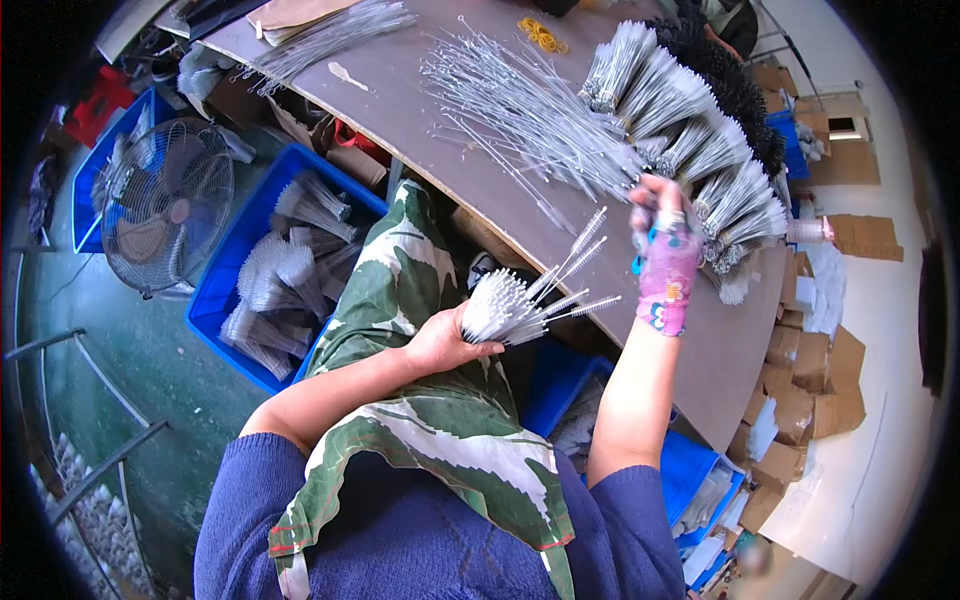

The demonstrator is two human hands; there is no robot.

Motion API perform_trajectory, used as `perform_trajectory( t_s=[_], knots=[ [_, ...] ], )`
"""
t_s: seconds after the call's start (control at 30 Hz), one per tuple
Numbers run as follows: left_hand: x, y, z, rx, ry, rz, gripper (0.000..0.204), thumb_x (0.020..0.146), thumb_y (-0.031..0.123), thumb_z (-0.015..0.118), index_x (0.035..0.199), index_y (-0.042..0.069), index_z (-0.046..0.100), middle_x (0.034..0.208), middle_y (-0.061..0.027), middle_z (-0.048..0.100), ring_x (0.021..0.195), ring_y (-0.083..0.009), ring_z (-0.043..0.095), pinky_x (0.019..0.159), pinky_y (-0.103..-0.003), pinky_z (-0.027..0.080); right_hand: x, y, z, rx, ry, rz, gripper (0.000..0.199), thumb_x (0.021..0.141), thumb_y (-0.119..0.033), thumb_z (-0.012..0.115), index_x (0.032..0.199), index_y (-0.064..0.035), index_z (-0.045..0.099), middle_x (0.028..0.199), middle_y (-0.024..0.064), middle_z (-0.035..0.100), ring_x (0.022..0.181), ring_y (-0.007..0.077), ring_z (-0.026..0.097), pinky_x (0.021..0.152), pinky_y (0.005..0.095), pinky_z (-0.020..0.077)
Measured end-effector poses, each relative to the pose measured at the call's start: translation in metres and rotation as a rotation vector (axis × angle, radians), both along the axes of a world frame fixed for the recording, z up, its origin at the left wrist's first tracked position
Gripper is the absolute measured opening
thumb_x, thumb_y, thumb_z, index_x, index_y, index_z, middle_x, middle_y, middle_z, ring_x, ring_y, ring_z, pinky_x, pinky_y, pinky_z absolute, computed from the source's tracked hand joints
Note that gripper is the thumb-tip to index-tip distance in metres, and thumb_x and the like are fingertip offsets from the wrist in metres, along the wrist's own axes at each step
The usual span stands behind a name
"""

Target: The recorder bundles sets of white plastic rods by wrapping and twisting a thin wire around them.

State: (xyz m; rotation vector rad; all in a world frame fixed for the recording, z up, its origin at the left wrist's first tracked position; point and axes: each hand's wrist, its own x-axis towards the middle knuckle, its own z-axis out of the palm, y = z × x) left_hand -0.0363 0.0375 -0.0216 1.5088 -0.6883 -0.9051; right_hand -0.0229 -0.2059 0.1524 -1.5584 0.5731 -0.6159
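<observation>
My left hand (442, 342) grips a bunch of thin white-bristled wire brushes (515, 305) just below the edge of the brown table (420, 140), their tips fanning out to the right. My right hand (662, 232), wrapped in a pink patterned half-glove, reaches over the table to the loose pile of silver wire brushes (530, 115); its fingers are curled at the pile's near end, and I cannot tell whether they hold any. Tied bundles of finished brushes (690, 130) lie fanned just beyond that hand.
A blue crate (232, 290) with several brush bundles stands on the floor to the left, beside a floor fan (165, 205). Yellow rubber bands (543, 36) lie at the table's far side. Cardboard boxes (810, 380) are stacked on the right. More blue crates (700, 480) sit under the table.
</observation>
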Motion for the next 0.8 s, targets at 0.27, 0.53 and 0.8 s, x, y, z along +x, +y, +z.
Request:
perform_trajectory(
  t_s=[0.27, 0.53, 0.8],
  knots=[
    [-0.001, 0.003, 0.006, 0.008, -0.024, -0.034, 0.057, 0.070, 0.034, 0.078, 0.113, 0.006, 0.053, 0.100, -0.0146, 0.063, 0.096, -0.0306, 0.062, 0.085, -0.037, 0.047, 0.024, 0.060, 0.040, -0.650, 0.428, 0.465, 0.026, 0.095, -0.027, 0.050, 0.090, -0.0037, 0.061, 0.077, 0.0000, 0.058, 0.068, 0.0081, 0.050, 0.062, 0.0227, 0.0418],
    [0.000, 0.005, 0.006, -0.129, 0.219, 0.049, 0.076, 0.065, 0.028, 0.082, 0.126, 0.003, 0.044, 0.113, -0.0118, 0.059, 0.108, -0.0219, 0.056, 0.095, -0.034, 0.041, -0.042, 0.078, -0.043, -0.820, 0.397, 0.619, 0.018, 0.088, -0.013, 0.054, 0.104, -0.0037, 0.058, 0.099, 0.0161, 0.062, 0.093, 0.0321, 0.060, 0.081, 0.0371, 0.0470],
    [-0.003, 0.000, 0.002, 0.015, 0.157, -0.018, 0.066, 0.062, 0.025, 0.084, 0.117, 0.005, 0.052, 0.105, -0.0120, 0.063, 0.101, -0.0240, 0.060, 0.091, -0.034, 0.045, -0.041, 0.069, -0.016, -0.627, 0.254, 0.252, 0.046, 0.071, -0.005, 0.074, 0.112, -0.0027, 0.054, 0.103, 0.0091, 0.060, 0.095, 0.0200, 0.059, 0.076, 0.0327, 0.0487]
  ],
)
